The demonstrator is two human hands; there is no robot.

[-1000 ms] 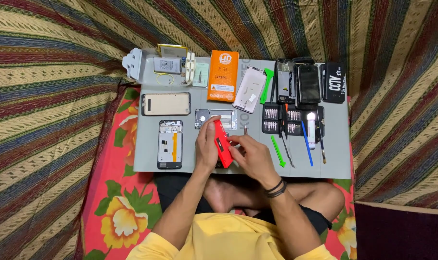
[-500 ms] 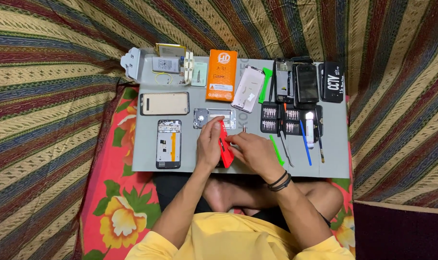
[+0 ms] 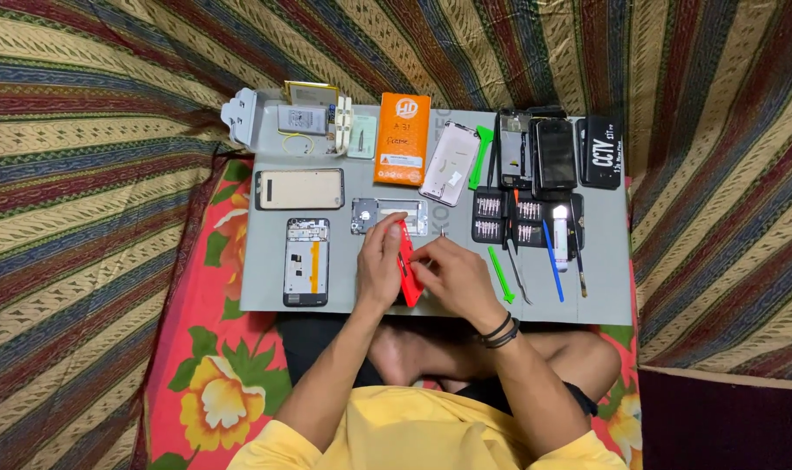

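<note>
Two hands meet over the near edge of a grey mat point(image 3: 265, 296) that lies on the bench. Left hand point(image 3: 380, 261) is curled around the left side of a red phone-shaped piece point(image 3: 407, 265), fingers wrapped over it. Right hand point(image 3: 452, 271) pinches the same red piece from the right, fingertips pressed against its edge; dark bands sit on that wrist. Red piece stands on edge between the two hands, tilted slightly, its top end near a small grey frame part point(image 3: 387, 215) just beyond the hands.

Taking the red piece as landmark:
- Left of it: an opened phone body point(image 3: 306, 261) with an orange strip inside; beyond that one, a phone back cover point(image 3: 299, 189), beige, lying flat.
- Right of it: a green pry tool point(image 3: 500, 274), then a blue pry tool point(image 3: 552, 270) and thin metal tools beside them.
- Beyond and right: a black screwdriver bit case point(image 3: 509, 219), open, and two dark phones point(image 3: 544, 155) side by side.
- Straight beyond: an orange box point(image 3: 403, 137), with a clear-wrapped screen part point(image 3: 449, 162) touching its right edge.
- Beyond and left: a battery point(image 3: 304, 117) with small white parts.

Striped cloth surrounds the mat; floral cloth lies under its near left corner.
</note>
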